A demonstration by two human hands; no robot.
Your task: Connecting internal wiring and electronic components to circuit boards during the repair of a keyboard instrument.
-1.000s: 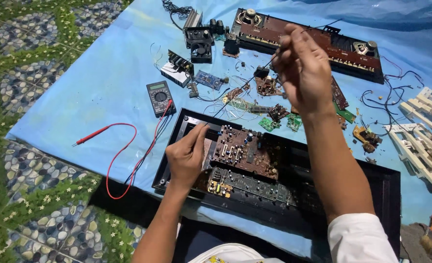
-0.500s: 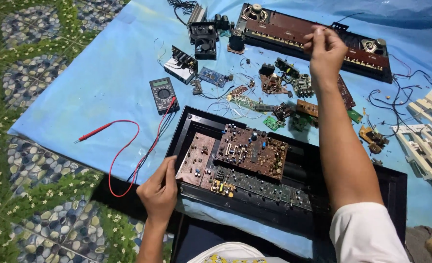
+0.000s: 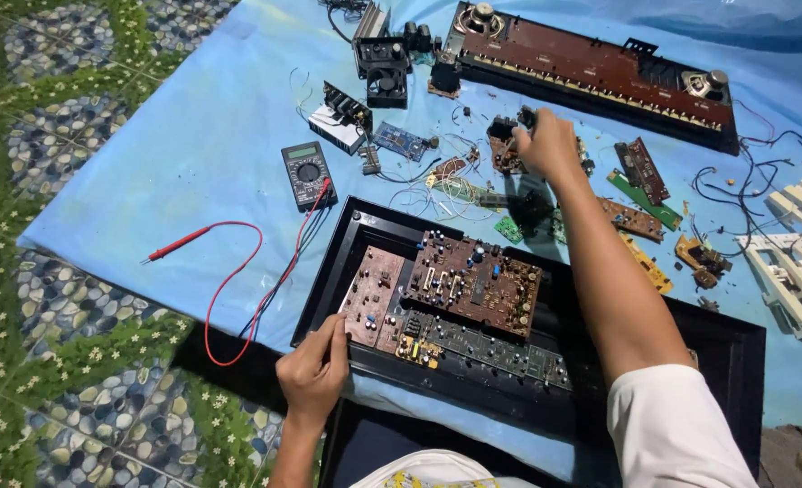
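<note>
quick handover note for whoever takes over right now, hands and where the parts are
Left hand grips the near-left edge of the black case.
Right hand reaches into the loose small boards and wires on the blue sheet; whether it holds anything is unclear.
Brown circuit boards sit in the case.
Multimeter lies left of it, red probe on the sheet.

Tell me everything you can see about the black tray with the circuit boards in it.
The black tray is a shallow, rectangular shell that looks like plastic, lying flat on the blue sheet and slightly askew to the picture's edges. Inside lie brown circuit boards studded with small parts, above a darker strip of board along the near wall. The left hand rests at its near-left rim, fingers on the board's corner. The right forearm crosses above its right half, and red and black meter leads run beside its left edge.
</note>
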